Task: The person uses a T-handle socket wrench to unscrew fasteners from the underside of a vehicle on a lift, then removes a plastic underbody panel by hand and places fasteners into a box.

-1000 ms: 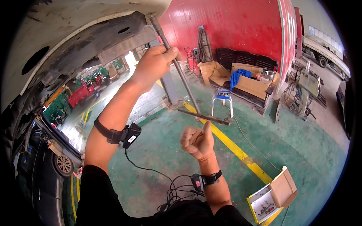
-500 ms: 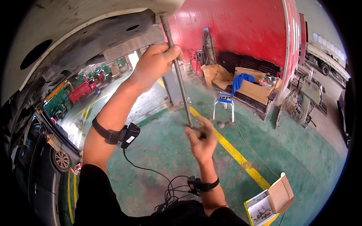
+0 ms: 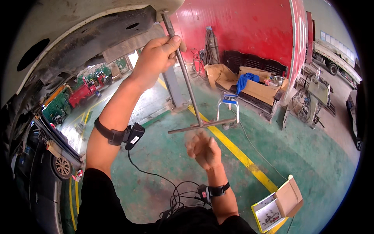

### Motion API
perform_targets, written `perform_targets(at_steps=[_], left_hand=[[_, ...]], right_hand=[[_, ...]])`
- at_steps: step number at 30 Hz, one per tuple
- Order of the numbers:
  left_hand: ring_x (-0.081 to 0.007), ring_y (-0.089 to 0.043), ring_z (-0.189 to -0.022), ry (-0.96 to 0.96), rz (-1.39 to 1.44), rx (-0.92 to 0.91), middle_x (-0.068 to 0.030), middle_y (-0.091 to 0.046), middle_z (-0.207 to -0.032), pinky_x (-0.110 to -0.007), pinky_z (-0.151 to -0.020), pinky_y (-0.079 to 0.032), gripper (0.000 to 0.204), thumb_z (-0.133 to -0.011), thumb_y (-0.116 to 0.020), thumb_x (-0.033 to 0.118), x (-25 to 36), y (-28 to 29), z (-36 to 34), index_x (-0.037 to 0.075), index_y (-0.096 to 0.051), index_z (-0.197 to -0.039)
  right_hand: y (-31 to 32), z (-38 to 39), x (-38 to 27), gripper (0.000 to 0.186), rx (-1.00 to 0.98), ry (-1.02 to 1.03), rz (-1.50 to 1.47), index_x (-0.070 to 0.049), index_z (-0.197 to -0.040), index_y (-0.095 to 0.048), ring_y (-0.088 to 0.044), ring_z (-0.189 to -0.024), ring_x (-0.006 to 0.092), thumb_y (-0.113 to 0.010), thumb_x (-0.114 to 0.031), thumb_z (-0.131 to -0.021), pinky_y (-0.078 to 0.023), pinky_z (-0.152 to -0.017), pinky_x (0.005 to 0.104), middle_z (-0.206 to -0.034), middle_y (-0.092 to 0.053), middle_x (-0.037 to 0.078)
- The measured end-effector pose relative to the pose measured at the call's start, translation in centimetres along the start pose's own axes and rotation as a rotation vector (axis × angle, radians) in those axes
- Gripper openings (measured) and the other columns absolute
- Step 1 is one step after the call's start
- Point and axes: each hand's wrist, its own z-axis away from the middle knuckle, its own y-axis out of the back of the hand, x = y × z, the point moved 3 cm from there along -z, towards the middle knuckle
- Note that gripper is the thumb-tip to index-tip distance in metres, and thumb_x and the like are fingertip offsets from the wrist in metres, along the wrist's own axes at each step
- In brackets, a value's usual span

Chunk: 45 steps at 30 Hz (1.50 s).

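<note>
A long metal T-handle socket wrench [image 3: 188,86] slants down from the underside of a raised vehicle [image 3: 128,33], its upper end at a small fitting there. My left hand [image 3: 157,58] is closed round the shaft, a little below the thicker socket. At the shaft's lower end the crossbar [image 3: 183,129] lies roughly level across the view. Just under that crossbar is my right hand [image 3: 204,151], apart from it, thumb raised and fingers loosely spread. Motion smears those fingertips.
An open box of small metal parts [image 3: 269,216] lies on the green floor at lower right. Beyond stand a small stool [image 3: 228,102] and a bench with cardboard and a blue cloth [image 3: 247,82]. A lift post [image 3: 174,87] rises nearby; a dark car [image 3: 43,175] is at left.
The T-handle has turned, and its crossbar now shows sideways. My right hand has dropped away from the lower end. My left hand keeps its grip on the shaft.
</note>
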Motion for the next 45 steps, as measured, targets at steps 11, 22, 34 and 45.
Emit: perform_targets(at_steps=[11,22,34,45], left_hand=[[-0.0016,-0.036,-0.052,-0.029,0.307,0.13,0.0038,-0.043,-0.071,-0.016,-0.042,-0.025,0.036,-0.099,-0.057,0.036,1.1,0.9,-2.4,0.002,-0.063,-0.108],[-0.0047,-0.041,-0.053,-0.137,0.656,0.175,0.0028,-0.045,-0.07,-0.019,-0.041,-0.026,0.02,-0.094,-0.061,0.028,1.0,0.7,-3.7,0.011,-0.056,-0.087],[-0.0065,-0.037,-0.052,0.015,0.596,0.065,0.0012,-0.044,-0.067,-0.023,-0.044,-0.028,0.024,-0.09,-0.047,0.019,-3.7,0.2,-1.9,0.001,-0.062,-0.096],[-0.0053,-0.038,-0.048,0.243,0.448,0.341,0.0021,-0.043,-0.07,-0.02,-0.04,-0.027,0.016,-0.093,-0.051,0.019,-11.2,3.9,1.0,0.004,-0.058,-0.097]], right_hand=[[-4.0,-3.2,-3.5,0.042,0.232,0.62,0.982,0.005,-0.124,-0.057,-0.06,-0.08,0.0142,-0.063,-0.025,-0.096,-0.048,-0.078,0.0275,-0.085,-0.064,0.008],[-4.6,-3.3,-4.3,0.031,0.328,1.241,1.775,-0.001,-0.118,-0.063,-0.056,-0.073,0.0286,-0.068,-0.009,-0.088,-0.049,-0.074,0.0337,-0.072,-0.057,0.01],[0.8,0.4,-1.5,0.042,0.323,0.551,1.22,0.003,-0.112,-0.063,-0.053,-0.059,0.0082,-0.062,-0.035,-0.096,-0.043,-0.056,0.0238,-0.071,-0.057,0.002],[4.6,-0.2,-3.8,0.043,0.252,0.242,1.147,0.004,-0.109,-0.067,-0.052,-0.058,0.0083,-0.067,-0.036,-0.092,-0.041,-0.052,0.0235,-0.069,-0.057,0.002]])
